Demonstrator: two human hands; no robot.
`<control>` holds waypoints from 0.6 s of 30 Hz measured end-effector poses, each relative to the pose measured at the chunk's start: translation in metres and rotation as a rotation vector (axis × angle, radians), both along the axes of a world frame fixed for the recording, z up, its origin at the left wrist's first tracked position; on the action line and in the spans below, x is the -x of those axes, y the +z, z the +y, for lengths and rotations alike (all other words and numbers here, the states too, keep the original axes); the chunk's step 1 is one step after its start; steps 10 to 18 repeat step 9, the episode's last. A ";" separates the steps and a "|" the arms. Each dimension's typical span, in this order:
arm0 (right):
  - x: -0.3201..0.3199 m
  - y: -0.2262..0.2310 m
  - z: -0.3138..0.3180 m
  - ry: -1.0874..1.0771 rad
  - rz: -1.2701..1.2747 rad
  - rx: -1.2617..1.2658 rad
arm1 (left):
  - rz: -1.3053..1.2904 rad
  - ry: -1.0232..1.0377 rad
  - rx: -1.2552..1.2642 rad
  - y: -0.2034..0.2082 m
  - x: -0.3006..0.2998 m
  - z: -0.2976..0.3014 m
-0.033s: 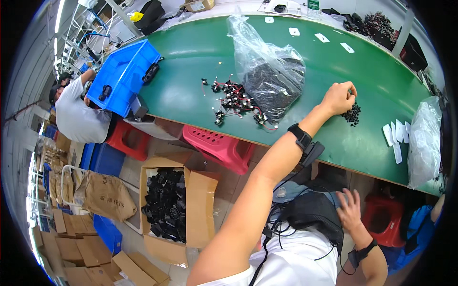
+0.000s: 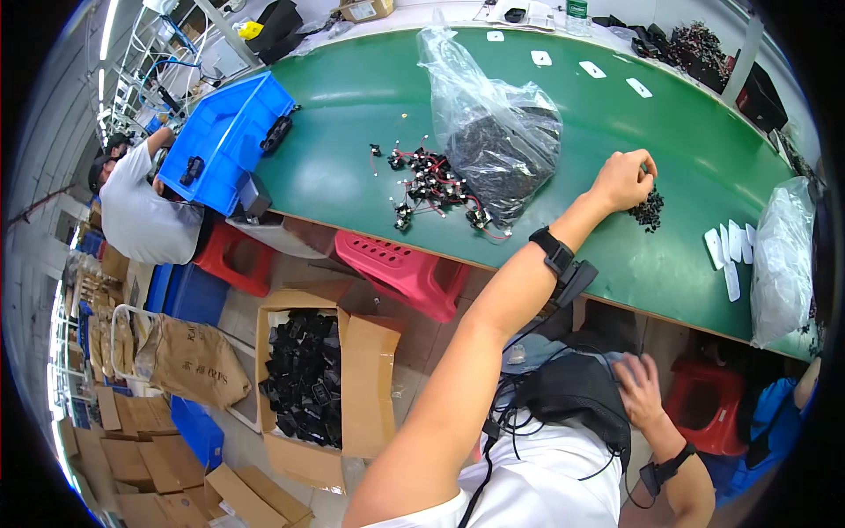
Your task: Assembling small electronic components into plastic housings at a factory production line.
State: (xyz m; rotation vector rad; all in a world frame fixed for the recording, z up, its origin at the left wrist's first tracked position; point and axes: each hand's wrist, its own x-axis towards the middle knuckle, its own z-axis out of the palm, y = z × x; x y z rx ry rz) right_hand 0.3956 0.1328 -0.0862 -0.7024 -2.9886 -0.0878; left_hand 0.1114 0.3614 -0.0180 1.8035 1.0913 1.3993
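Note:
My left hand reaches over the green table, palm edge down beside a small pile of tiny black parts. Its fingers are curled together; whatever they pinch is too small or hidden to name. Left of it stands a clear plastic bag filled with small dark parts. A heap of small black parts with red wires and white connectors lies against that bag. Down at my lap, my right hand has its fingers spread and slightly blurred, beside a black mesh pouch, with nothing visible in it.
Thin white pieces and another plastic bag lie at the table's right end. White cards line the far side. A blue bin overhangs the left end. Below are a pink stool and a carton of black parts. A person works at far left.
My right hand has shifted slightly left, closer to the black pouch. My left hand stays by the small pile, almost unmoved.

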 end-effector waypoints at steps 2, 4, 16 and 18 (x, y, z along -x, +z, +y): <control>0.000 -0.002 -0.005 0.169 0.075 0.033 | 0.003 -0.019 -0.005 0.000 -0.001 0.001; -0.009 0.011 -0.012 0.184 0.049 0.007 | -0.003 -0.015 0.000 -0.001 0.000 0.000; -0.050 -0.008 -0.041 0.020 0.193 -0.002 | 0.007 0.039 -0.055 -0.004 -0.001 0.002; -0.050 -0.008 -0.041 0.020 0.193 -0.002 | 0.007 0.039 -0.055 -0.004 -0.001 0.002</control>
